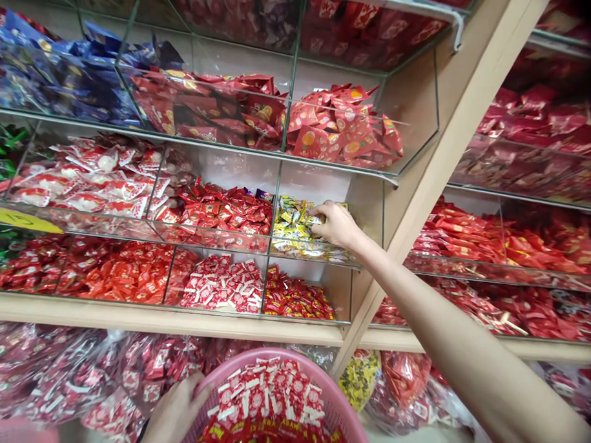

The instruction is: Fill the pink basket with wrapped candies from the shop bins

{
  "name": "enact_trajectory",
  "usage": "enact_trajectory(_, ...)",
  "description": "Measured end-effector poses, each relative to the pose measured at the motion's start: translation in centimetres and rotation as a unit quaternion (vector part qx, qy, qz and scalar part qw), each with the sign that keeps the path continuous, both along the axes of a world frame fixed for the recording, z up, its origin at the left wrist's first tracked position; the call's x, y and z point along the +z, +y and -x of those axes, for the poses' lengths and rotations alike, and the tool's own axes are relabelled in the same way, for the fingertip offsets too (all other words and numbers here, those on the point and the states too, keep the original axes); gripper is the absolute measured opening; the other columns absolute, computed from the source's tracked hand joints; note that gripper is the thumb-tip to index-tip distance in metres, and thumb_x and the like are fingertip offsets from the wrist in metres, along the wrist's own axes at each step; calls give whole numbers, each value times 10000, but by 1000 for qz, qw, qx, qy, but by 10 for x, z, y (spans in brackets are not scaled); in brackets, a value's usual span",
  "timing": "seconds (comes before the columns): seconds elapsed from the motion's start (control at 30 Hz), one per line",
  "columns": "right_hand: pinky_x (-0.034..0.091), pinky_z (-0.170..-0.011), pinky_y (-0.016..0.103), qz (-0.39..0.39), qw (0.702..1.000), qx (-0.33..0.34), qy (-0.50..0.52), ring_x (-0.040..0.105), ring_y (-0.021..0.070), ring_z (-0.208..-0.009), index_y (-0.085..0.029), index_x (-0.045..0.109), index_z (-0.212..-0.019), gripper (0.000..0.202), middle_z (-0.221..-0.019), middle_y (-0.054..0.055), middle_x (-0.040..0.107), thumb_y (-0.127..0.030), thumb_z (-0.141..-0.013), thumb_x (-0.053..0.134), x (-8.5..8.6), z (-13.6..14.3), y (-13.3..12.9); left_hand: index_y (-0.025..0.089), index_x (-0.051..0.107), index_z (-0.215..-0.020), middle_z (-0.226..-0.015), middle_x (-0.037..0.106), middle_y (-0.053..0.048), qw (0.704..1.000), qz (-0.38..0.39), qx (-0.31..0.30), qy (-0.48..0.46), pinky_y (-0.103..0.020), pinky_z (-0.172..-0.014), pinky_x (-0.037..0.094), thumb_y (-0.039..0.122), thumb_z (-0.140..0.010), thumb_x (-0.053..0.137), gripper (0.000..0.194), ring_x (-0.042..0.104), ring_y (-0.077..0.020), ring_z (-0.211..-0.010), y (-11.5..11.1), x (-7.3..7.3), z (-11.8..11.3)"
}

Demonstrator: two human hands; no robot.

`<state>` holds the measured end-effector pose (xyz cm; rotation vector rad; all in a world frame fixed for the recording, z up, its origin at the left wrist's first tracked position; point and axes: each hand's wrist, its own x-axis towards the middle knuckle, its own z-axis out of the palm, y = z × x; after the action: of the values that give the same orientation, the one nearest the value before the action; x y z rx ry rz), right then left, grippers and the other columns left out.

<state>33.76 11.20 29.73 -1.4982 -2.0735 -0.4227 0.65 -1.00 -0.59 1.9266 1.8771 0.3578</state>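
My left hand (175,408) grips the rim of a pink plastic basket (347,400) at the bottom of the view. In the basket lie white-and-red wrapped candies (270,390), with red-and-yellow wrapped candies (264,436) nearer to me. My right arm stretches up to a clear shelf bin, where my right hand (338,225) is curled at a heap of yellow-and-white wrapped candies (293,218). Its fingers are bent together on the wrappers; how many pieces they pinch is hidden.
Clear-fronted bins hold red candies (225,211), blue packets (72,77) and larger red packets (343,126). A slanting wooden upright (448,138) stands right of my hand. Bagged candies (403,386) lie below the shelf. A yellow tag (21,218) hangs at left.
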Motion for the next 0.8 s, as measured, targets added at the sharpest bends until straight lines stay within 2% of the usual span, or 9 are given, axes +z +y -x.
enact_trajectory(0.1,409,-743,279,9,997,60,36,523,169,-757,-121,683,-1061,372,-948,88,623,-157,-708,569,1,1,-2,237,623,-978,-996,727,-78,1000,-1,3,-3,-291,-820,457,509,-856,342,410,650,-256,-1021,1,-4,1)
enact_trajectory(0.2,391,-678,238,68,987,140,45,480,124,-688,-101,679,-1045,364,-912,59,620,-113,-696,574,1,4,4,243,617,-1000,-1064,711,-79,1000,-10,7,-12,-298,-841,456,524,-850,352,414,634,-254,-1060,3,-6,1)
enact_trajectory(0.27,373,-645,223,100,980,166,36,454,108,-658,-95,684,-1020,351,-862,37,615,-99,-684,584,1,8,10,237,614,-975,-1032,715,-82,1000,-5,3,-7,-308,-840,457,518,-856,334,414,638,-258,-1045,3,-6,1)
enact_trajectory(0.43,354,-618,216,136,978,156,-37,450,102,-628,-132,694,-992,351,-732,-15,600,-92,-655,603,0,12,21,207,602,-1002,-1021,710,-95,1000,6,8,2,-312,-860,446,489,-862,312,427,637,-252,-1034,1,-3,0)
enact_trajectory(0.63,401,-727,230,123,975,133,-127,585,164,-818,-171,688,-1019,347,-947,34,688,-119,-680,632,1,11,26,206,621,-985,-981,719,-86,1000,0,10,-7,-292,-838,447,496,-854,349,418,643,-252,-1017,2,-3,1)
enact_trajectory(0.8,424,-810,264,103,977,112,-148,609,212,-964,-207,680,-1042,311,-1042,53,693,-178,-735,641,2,11,24,216,642,-927,-932,724,-66,1000,-13,2,-17,-264,-805,452,479,-851,377,381,657,-233,-968,2,0,0)
